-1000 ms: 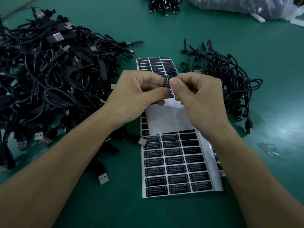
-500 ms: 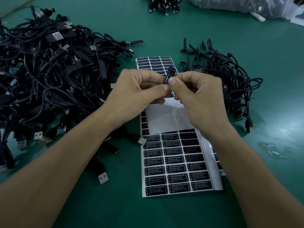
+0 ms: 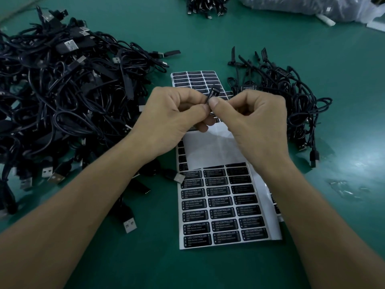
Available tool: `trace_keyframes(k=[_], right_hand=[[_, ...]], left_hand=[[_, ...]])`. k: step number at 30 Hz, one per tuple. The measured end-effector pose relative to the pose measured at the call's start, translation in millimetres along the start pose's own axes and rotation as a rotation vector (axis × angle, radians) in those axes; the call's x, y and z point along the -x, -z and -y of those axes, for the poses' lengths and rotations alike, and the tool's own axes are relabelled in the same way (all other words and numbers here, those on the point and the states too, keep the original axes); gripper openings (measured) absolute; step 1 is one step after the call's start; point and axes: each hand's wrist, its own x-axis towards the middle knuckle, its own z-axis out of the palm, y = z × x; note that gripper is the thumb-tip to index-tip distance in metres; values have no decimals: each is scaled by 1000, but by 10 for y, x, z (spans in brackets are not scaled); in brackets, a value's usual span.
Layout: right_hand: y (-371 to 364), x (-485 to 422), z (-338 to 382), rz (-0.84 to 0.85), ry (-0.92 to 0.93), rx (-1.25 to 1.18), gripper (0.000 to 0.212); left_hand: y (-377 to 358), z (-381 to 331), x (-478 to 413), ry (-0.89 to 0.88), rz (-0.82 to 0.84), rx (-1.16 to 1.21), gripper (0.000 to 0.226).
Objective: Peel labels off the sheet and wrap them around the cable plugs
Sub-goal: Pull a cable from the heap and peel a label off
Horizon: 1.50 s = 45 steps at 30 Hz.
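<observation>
Over the middle of the green desk [image 3: 208,268], my left hand [image 3: 173,119] and right hand [image 3: 254,122] met, both pinching one black cable plug [image 3: 215,89] between thumb and forefinger. A label [image 3: 210,95] sat on it (white lettering showed). The label sheet [image 3: 220,205] lay flat beneath, toward the desk's near edge, and a cable pile [image 3: 62,101] filled the left edge. To wrap well, I judged, the label needed pulling taut, square to the plug, then pressing down outward from its middle.
</observation>
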Motion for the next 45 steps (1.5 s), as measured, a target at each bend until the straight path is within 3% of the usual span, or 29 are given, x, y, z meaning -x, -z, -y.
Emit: trace_keyframes(k=[8, 14, 22, 29, 33, 37, 39, 45], right_hand=[[9, -11, -44, 6, -45, -50, 17], [1, -26, -46, 52, -3, -116, 4], [5, -15, -37, 80, 10, -72, 11], [-21, 11, 10, 117, 5, -108, 14], [-58, 67, 29, 247, 41, 49, 22], [-115, 103, 31, 392, 96, 492, 64], [-176, 121, 49, 407, 159, 613, 69], [-325, 154, 52, 364, 134, 362, 20]], left_hand=[[-5, -8, 19, -49, 35, -89, 19], [-22, 25, 31, -113, -25, -233, 7], [-12, 10, 50, -155, -52, -484, 14], [11, 12, 37, -196, -119, -327, 10], [49, -8, -11, -213, -198, -264, 31], [65, -79, -8, -221, -266, -163, 27], [62, -106, -8, -223, -278, -104, 26], [66, -152, 3, -230, -301, -4, 15]])
